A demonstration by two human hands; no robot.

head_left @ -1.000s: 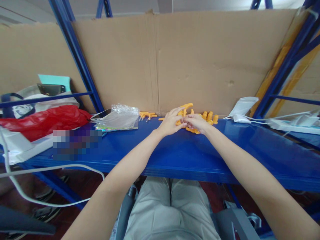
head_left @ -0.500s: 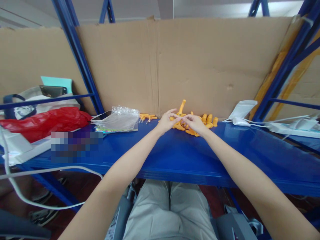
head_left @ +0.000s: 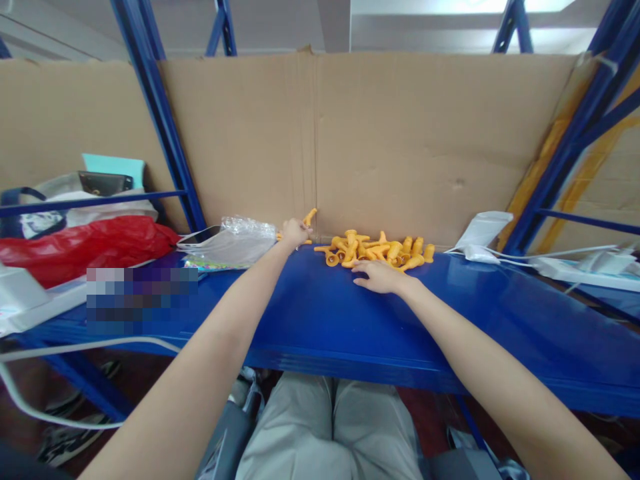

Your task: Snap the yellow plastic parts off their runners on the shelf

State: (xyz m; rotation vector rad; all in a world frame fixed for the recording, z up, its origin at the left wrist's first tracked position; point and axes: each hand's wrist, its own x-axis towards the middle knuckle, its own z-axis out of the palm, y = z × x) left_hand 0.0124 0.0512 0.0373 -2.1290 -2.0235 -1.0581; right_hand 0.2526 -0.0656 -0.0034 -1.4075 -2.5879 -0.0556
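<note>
Nearly closed, left fingers (head_left: 302, 227) around an orange piece (head_left: 311, 216).

- I see my left arm (head_left: 213, 350) stretched well forward, the left hand (head_left: 295, 234) curled into a pinch.
- I have the right arm (head_left: 485, 360) angled inward, the right hand (head_left: 379, 277) palm down and loosely spread.

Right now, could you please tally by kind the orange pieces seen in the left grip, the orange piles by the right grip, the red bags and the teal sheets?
Orange piece in the left grip: 1
Orange pile by the right grip: 1 (its overlapping pieces can't be counted surely)
Red bag: 1
Teal sheet: 1
Total: 4
</note>
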